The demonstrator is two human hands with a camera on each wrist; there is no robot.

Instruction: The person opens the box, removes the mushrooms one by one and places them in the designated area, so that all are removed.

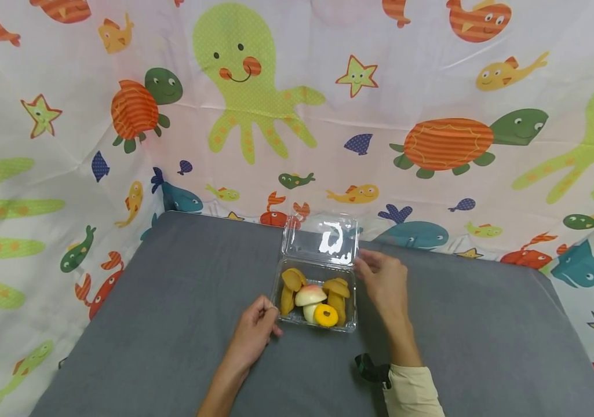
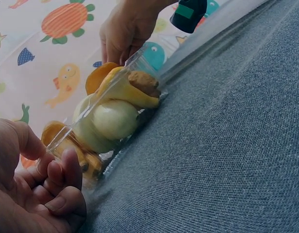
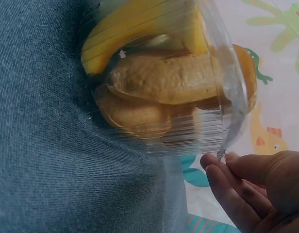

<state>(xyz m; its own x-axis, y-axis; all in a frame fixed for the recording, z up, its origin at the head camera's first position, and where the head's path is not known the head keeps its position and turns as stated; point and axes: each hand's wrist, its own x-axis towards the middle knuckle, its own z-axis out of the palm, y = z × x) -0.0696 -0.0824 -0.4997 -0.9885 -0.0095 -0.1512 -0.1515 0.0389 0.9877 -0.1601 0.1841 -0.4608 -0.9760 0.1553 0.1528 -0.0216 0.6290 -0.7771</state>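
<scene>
A clear plastic clamshell box (image 1: 347, 329) sits on the grey cloth with its lid (image 1: 299, 240) raised at the back. Inside are mushroom-shaped pieces: a brown one (image 1: 293, 280) at left, another brown one (image 1: 336, 288) at right, and a pale one with a reddish cap (image 1: 310, 296) between them. In front lies a round yellow piece (image 1: 325, 315) with a dark hollow. My left hand (image 1: 257, 324) pinches the box's rim at the left front, thumb against fingers. At the back right, near the lid's hinge, my right hand (image 1: 385, 281) pinches the rim between thumb and fingertips (image 3: 213, 165).
Grey cloth (image 1: 187, 301) covers the table around the box. A white curtain (image 1: 323, 133) printed with sea animals hangs behind and at both sides, close to the raised lid. A dark band with a device (image 1: 371, 369) is on my right wrist, by the beige sleeve (image 1: 412, 391).
</scene>
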